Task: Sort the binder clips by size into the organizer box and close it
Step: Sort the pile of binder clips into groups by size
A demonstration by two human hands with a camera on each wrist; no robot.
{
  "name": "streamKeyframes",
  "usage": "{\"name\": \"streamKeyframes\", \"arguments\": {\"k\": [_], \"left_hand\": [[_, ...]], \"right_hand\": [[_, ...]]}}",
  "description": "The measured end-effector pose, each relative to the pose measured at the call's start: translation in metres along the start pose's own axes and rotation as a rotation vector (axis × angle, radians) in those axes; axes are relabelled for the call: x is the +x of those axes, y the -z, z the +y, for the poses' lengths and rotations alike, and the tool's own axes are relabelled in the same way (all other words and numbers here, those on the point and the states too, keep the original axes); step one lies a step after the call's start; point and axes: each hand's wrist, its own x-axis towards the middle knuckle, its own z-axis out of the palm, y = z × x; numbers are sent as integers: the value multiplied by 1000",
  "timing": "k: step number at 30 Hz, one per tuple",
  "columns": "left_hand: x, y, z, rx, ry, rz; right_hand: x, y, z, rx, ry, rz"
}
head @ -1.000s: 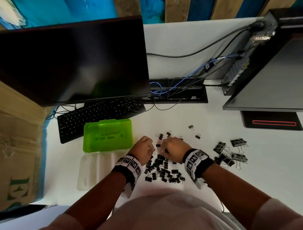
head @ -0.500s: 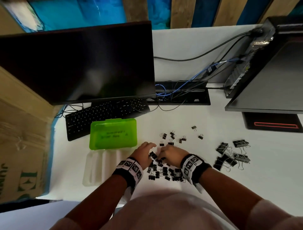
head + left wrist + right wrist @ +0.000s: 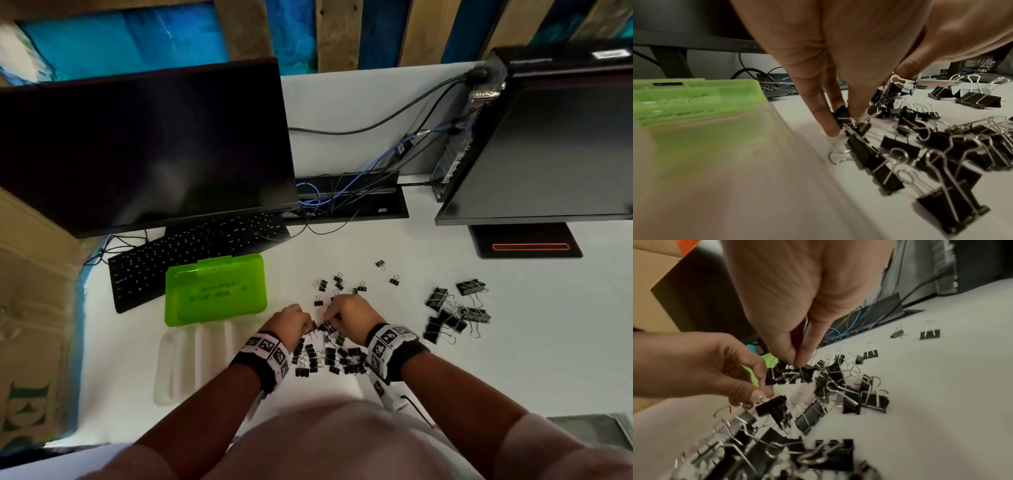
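Some binder clips (image 3: 329, 356) behind wrists.

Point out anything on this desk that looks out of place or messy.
Binder clips lie loose across the desk, some tangled by their wire handles between the left hand and right hand. The organizer box appears empty. Nothing looks damaged.

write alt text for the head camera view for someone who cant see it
Seen from above, a person's left hand and right hand pick at a pile of small black binder clips on a white desk. An open organizer box with green lid lies left; larger clips lie right.
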Motion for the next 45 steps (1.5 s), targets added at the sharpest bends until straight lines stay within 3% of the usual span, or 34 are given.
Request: {"name": "streamKeyframes", "arguments": {"k": [5,15,24,31,34,39,42,45], "left_hand": [[-4,-3,8,37,-36,15],[-11,-9,13,84,-185,-63],[-2,-10,10,151,-238,-86],[5,-9,2,20,-103,5],[5,-8,-1,-123,-89,110],[7,1,0,-360,-22,166],[3,8,23,-365,-100,144],[-3,4,65,-289,-240,36]], "right_hand": [[-5,-4,-4,-132,4,-40],[-15,14,10,248,-268,206],[-49,41,28,347,-281,150],[-74,63,54,303,-356,132],[-77,57,56,298,-376,131],[-77,49,53,278,-361,108],[-80,52,51,246,-339,101],[-88,58,57,338,-396,115]]}}
